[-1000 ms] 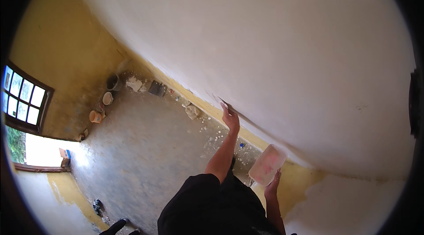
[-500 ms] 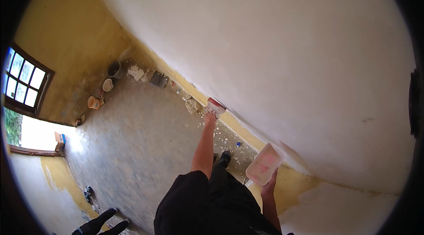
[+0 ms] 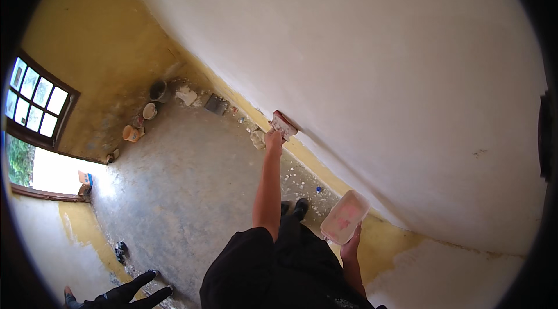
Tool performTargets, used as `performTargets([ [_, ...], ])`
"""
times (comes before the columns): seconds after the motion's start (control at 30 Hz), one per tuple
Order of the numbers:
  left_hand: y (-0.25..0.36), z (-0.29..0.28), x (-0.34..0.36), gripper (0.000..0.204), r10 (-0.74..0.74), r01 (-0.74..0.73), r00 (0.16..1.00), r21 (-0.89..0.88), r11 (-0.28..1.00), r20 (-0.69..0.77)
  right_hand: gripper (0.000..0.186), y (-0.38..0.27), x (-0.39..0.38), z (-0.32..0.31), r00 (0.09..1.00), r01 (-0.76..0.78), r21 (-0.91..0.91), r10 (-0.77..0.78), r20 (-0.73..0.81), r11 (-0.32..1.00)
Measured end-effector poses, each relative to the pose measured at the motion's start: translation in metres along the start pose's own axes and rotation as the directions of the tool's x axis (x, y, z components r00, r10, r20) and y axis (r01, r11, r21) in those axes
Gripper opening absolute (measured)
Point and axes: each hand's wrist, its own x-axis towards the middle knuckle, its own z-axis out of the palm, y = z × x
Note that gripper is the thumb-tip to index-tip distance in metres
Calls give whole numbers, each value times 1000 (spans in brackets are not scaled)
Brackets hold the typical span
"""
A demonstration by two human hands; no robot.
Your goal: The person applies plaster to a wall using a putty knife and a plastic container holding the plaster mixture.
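Note:
My left hand (image 3: pixel 274 140) is closed round a wide putty knife (image 3: pixel 283 123). Its reddish, white-smeared blade lies against the lower part of the white wall (image 3: pixel 378 88), just above the yellow unpainted strip (image 3: pixel 317 165). Lower right, my right hand (image 3: pixel 350 244) grips a shallow rectangular plastic tub (image 3: pixel 345 218) from beneath and the side. Whitish paste with pink patches coats the inside of the tub, which is tilted toward me.
Debris and a blue cap (image 3: pixel 319 189) lie on the floor along the wall. Buckets (image 3: pixel 149 111) stand by the far yellow wall, near a dark board (image 3: pixel 216 104). A person's dark-clad legs (image 3: pixel 131 293) show lower left. A box (image 3: pixel 85 179) sits by the doorway.
My left hand has moved the putty knife slightly up along the wall. The tub has shifted a little left and down with my right hand. The view has turned slightly.

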Motion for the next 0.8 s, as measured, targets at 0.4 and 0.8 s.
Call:
performTargets([
  [0.4, 100, 72, -123, 26, 222, -223, 965, -4, 975, 137, 48, -5, 8, 3, 985, 34, -59, -24, 172, 998],
  [0.8, 143, 147, -275, 23, 554, -632, 774, 327, 702, 307, 52, -29, -1, 31, 966, -24, -14, 27, 258, 1000],
])
